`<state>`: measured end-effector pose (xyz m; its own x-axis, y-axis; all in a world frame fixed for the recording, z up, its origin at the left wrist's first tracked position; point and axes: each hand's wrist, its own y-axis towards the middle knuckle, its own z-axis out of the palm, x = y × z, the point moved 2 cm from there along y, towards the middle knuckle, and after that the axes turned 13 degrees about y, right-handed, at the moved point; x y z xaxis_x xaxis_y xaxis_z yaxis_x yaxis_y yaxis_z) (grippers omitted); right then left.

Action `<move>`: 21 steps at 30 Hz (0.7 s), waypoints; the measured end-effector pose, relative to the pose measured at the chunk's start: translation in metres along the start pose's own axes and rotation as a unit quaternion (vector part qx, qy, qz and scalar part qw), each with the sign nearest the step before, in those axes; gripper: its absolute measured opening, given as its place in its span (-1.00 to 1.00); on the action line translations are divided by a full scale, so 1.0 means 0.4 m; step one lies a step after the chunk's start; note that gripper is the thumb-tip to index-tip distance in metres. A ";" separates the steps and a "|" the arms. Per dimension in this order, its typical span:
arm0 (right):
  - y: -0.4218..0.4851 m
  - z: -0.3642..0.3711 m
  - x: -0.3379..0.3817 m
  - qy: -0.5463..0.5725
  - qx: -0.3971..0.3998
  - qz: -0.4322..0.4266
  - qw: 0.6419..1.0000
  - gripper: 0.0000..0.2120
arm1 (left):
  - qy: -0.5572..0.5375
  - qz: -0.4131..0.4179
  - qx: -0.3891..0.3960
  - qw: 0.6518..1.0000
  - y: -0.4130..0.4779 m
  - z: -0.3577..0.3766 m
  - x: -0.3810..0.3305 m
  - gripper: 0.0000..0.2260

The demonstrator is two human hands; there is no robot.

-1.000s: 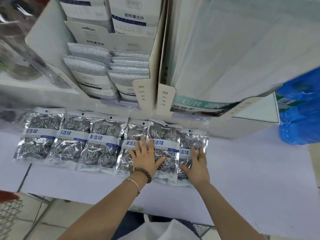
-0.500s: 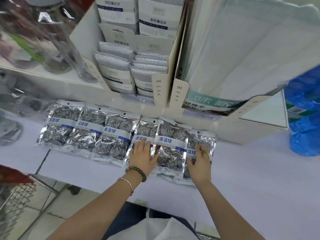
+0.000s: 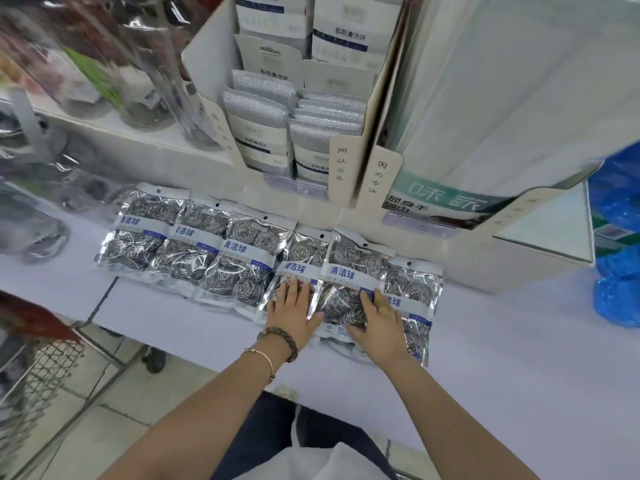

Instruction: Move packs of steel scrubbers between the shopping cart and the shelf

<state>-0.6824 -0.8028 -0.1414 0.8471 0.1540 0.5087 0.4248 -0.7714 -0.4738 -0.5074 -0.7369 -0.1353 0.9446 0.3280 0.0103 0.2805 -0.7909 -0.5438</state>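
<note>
Shiny clear packs [image 3: 242, 268] of coiled steel balls, white-blue banded, are laid on the shelf [image 3: 502, 341]. Three are pressed under the flat, straight-fingered left hand [image 3: 292, 311] and right hand [image 3: 379, 322]; the rest lie leftward.

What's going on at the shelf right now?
A person is arranging six scrubber packs laid in an overlapping row on the white shelf. The left hand lies flat on the fourth pack from the left. The right hand rests where the fifth pack meets the sixth pack. The wire cart stands at lower left.
</note>
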 end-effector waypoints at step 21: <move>-0.110 0.203 0.695 0.055 0.077 -0.253 0.963 -0.48 | -0.293 -0.234 -0.176 0.910 -0.452 0.037 0.582 -0.54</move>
<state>-0.4397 -0.6759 -0.0377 0.4837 0.4138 0.7713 0.8242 -0.5118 -0.2423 -0.3406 -0.5100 -0.0469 0.4830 0.8098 -0.3331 0.7639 -0.5756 -0.2917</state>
